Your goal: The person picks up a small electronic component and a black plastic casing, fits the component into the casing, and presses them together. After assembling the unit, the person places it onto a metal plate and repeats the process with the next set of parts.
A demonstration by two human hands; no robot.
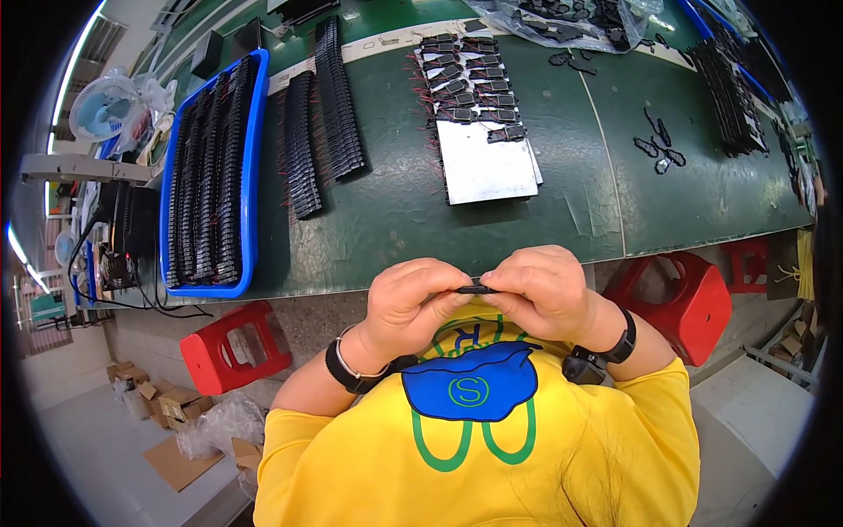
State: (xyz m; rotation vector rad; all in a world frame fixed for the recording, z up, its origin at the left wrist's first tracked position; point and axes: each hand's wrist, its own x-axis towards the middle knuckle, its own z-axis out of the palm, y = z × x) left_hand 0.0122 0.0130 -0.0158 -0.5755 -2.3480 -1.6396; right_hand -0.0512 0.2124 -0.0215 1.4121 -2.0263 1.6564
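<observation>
Black plastic, apparently: left hand (pixel 406 303) and right hand (pixel 549 288) pinch one small piece (pixel 475 289).

Little black part (pixel 475 289) is being pinched by the left hand (pixel 406 303) and right hand (pixel 546 285) near the green table (pixel 395 230), and loads of black pieces (pixel 205 176) are being held in a blue tray (pixel 254 189).
</observation>
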